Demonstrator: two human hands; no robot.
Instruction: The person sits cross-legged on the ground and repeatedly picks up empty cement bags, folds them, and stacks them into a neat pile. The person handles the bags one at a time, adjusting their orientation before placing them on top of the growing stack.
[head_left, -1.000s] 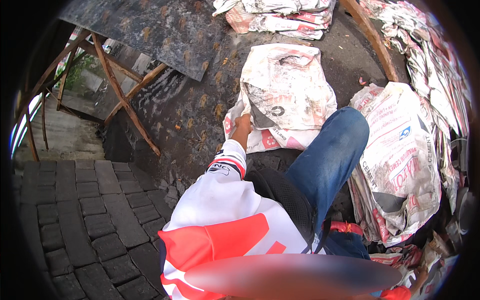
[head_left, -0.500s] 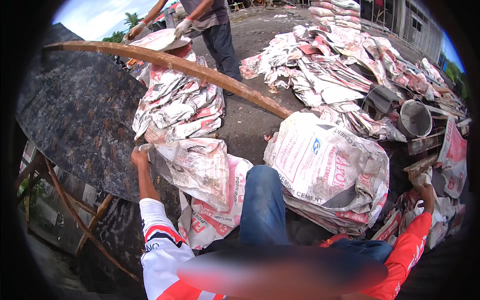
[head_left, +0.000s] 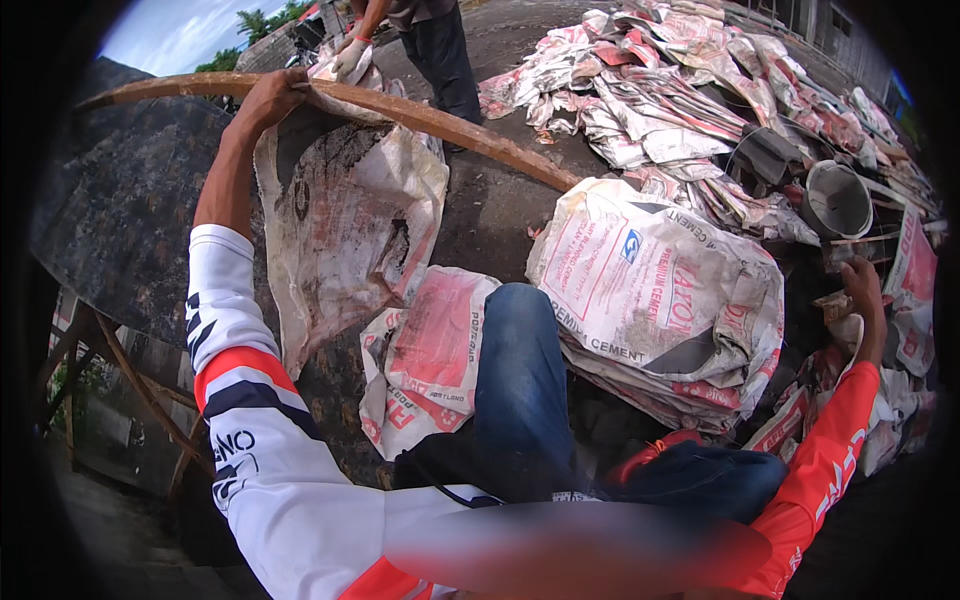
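My left hand [head_left: 283,92] is raised at the far left, gripping the top edge of an empty, stained cement sack [head_left: 350,215]. The sack hangs open and wrinkled below it, with a torn hole on one side. Under its lower edge another red-and-white cement sack [head_left: 432,345] lies beside my bent knee. At the right, my right hand [head_left: 860,285] is held up with its fingers closed, above crumpled sacks; what it holds, if anything, is too small to make out. Between my hands sits a flattened stack of cement sacks [head_left: 660,290].
A long curved wooden beam [head_left: 450,125] crosses in front, along a dark board [head_left: 130,200]. A large heap of sacks [head_left: 660,110] lies at the back right, near a grey bucket [head_left: 838,198]. Another person [head_left: 440,55] in gloves stands beyond the beam.
My left hand has risen, lifting the sack from a low, folded position until it hangs stretched out near the beam. My right hand has moved up, away from the crumpled sacks.
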